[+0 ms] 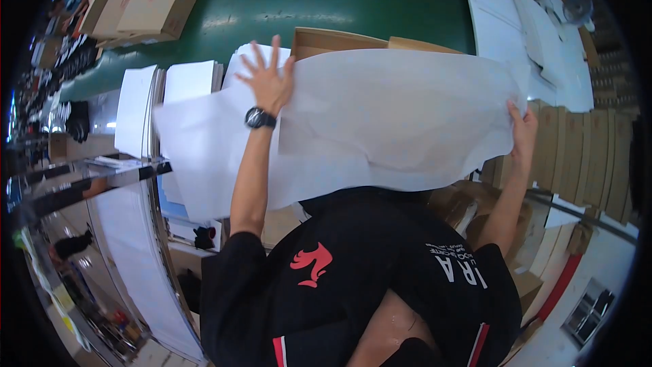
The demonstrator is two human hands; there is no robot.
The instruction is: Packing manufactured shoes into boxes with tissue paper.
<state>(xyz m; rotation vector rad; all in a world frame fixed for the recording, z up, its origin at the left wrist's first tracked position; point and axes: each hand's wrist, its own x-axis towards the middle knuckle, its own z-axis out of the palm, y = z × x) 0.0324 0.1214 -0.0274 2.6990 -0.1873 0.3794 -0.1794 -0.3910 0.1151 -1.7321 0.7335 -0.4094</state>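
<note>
A large white paper sheet (401,115) is spread out in front of me, blurred at its left end. My left hand (267,80), with a black wristwatch, lies flat against the paper with its fingers spread apart. My right hand (523,132) grips the sheet's right edge between thumb and fingers. A second white sheet (204,163) hangs lower on the left, partly behind my left forearm. An open brown cardboard box (339,41) shows just above the sheet's top edge; the paper hides most of it. My black shirt fills the lower middle.
Stacks of white paper (190,81) stand at the left. Closed cardboard boxes (156,0) sit on the green floor (326,0) at top left. Flattened cardboard (584,156) stands in a row on the right, and a white-covered table (516,34) lies top right. A shiny metal rack (81,183) is lower left.
</note>
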